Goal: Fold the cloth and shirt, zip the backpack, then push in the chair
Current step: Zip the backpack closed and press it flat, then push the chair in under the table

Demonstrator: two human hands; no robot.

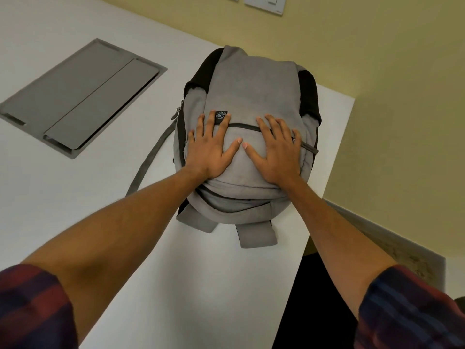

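Observation:
A grey backpack (254, 86) with black side panels lies flat on the white table (75, 187), near its far right corner. Its front pocket zip runs across under my fingers. My left hand (210, 149) rests flat on the front of the bag, fingers spread and straight. My right hand (276, 149) lies flat beside it, fingers spread over the zip line; the two thumbs nearly meet. Two grey shoulder straps (256, 235) stick out toward me. No cloth, shirt or chair is in view.
A grey recessed cable hatch (80, 96) is set into the table to the left of the bag. A loose grey strap (148, 159) trails off the bag's left side. The table's right edge (324, 192) drops to a dark floor beside a yellow wall.

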